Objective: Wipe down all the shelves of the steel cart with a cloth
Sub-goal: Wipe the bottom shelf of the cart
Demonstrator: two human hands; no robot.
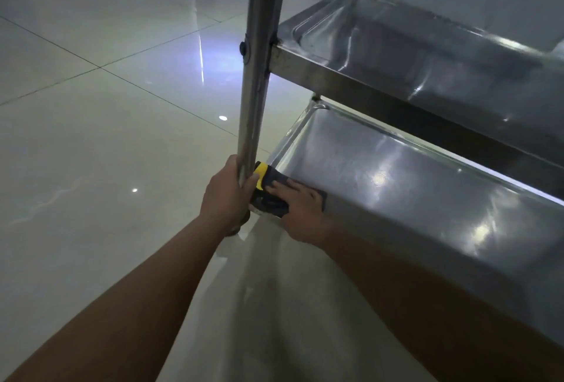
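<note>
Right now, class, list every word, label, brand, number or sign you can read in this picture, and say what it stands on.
None: no readable text shows anywhere.
The cloth under the right hand has a yellow edge, with no lettering visible.
The steel cart post, gripped by the left hand, the middle shelf, the bottom shelf and the tiled floor carry no marks.

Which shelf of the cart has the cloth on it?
The bottom shelf. The right hand presses the grey-and-yellow cloth flat into its near-left corner; the shelf above has none.
</note>
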